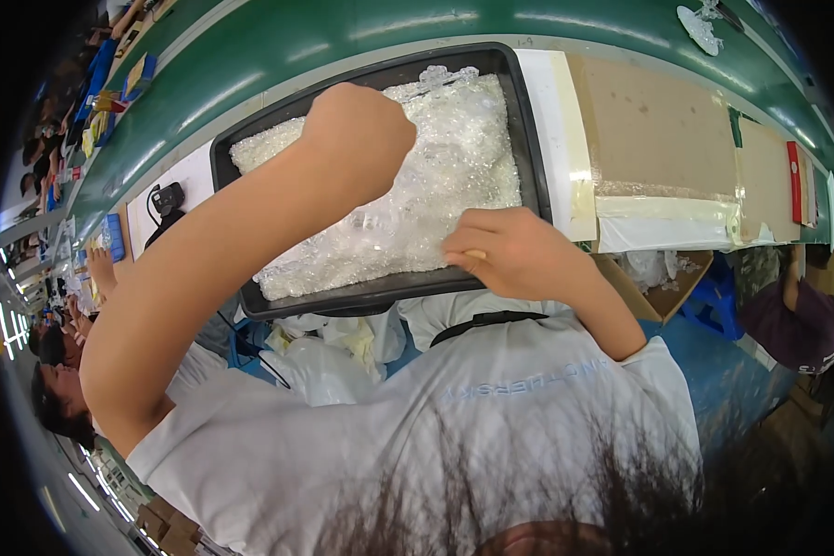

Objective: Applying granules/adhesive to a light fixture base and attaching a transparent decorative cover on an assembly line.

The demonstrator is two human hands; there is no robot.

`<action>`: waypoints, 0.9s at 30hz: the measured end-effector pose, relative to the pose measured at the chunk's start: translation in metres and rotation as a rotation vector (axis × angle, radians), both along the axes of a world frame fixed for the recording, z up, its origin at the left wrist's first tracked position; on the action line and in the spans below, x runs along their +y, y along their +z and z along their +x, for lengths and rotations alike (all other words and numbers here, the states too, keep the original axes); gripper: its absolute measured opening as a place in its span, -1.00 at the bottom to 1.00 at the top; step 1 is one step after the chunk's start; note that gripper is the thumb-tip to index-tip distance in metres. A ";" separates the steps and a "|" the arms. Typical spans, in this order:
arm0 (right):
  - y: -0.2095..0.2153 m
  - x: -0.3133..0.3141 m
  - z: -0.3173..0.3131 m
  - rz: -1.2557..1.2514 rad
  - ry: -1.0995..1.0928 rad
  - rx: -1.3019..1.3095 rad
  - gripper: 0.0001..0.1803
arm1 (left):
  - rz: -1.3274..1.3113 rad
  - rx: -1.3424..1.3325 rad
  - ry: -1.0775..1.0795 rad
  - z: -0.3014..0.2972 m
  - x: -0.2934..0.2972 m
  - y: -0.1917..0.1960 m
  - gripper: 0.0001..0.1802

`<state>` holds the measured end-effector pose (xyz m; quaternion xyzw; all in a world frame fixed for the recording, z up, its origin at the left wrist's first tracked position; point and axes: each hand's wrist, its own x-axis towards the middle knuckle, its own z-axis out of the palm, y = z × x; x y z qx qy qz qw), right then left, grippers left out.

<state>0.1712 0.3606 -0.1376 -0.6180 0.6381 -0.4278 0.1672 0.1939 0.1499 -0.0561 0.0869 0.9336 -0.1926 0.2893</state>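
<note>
A black plastic tray [528,120] in front of me is filled with small, clear, glittering pieces [468,148], like beads or granules. My left hand [360,139] is bent down over the middle of the tray. Its back faces me, and its fingers are hidden behind it. Close to the tray's near right corner, my right hand [510,248] has its fingers closed in a pinch at the edge of the heap. What they hold, if anything, cannot be made out. Some larger clear plastic pieces [448,78] rest on the heap at the far side.
Brown cardboard [658,125] edged with tape covers the bench right of the tray. Behind runs a green surface [389,23]. A small black device [167,198] sits left. Below are clear plastic bags [329,366], an open carton [663,283] and a blue stool [713,296]. People are at both sides.
</note>
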 end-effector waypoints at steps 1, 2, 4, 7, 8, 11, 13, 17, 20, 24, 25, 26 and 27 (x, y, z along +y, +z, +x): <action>-0.001 -0.005 0.003 -0.080 0.018 -0.058 -0.95 | 0.027 0.046 0.066 0.004 -0.004 0.000 -0.93; 0.001 -0.004 0.003 -0.080 0.021 -0.057 -0.95 | 0.053 0.092 0.132 0.007 -0.007 -0.001 -0.91; 0.009 -0.001 0.005 -0.156 -0.064 -0.098 -0.94 | 0.043 0.109 0.168 0.012 -0.011 -0.002 -0.90; 0.009 0.011 0.000 0.023 -0.013 -0.115 -0.94 | 0.031 0.140 0.216 0.019 -0.011 -0.004 -0.88; 0.007 0.008 0.001 0.024 -0.016 -0.116 -0.94 | 0.034 0.158 0.223 0.019 -0.010 -0.004 -0.87; 0.003 -0.001 0.004 0.066 0.027 -0.020 -0.95 | -0.004 0.142 0.281 0.018 -0.011 -0.001 -0.87; 0.007 -0.001 0.006 -0.100 -0.048 -0.095 -0.94 | -0.012 0.153 0.298 0.019 -0.012 -0.001 -0.88; 0.000 0.006 0.004 0.038 0.037 -0.109 -0.92 | -0.046 0.138 0.327 0.019 -0.014 0.000 -0.87; -0.001 -0.003 0.006 0.053 0.038 -0.013 -0.92 | -0.059 0.173 0.295 0.021 -0.015 -0.001 -0.86; 0.001 0.003 0.005 -0.055 0.049 -0.107 -0.89 | 0.045 0.210 0.271 0.032 -0.019 0.008 -0.87; 0.002 0.006 0.005 0.013 0.100 -0.103 -0.87 | 0.116 0.258 0.253 0.033 -0.023 0.003 -0.87; 0.000 0.003 0.006 0.013 0.100 -0.103 -0.87 | 0.186 0.304 0.235 0.034 -0.027 0.000 -0.87; -0.003 -0.001 0.009 0.036 0.101 -0.057 -0.86 | 0.187 0.304 0.236 0.035 -0.029 -0.003 -0.87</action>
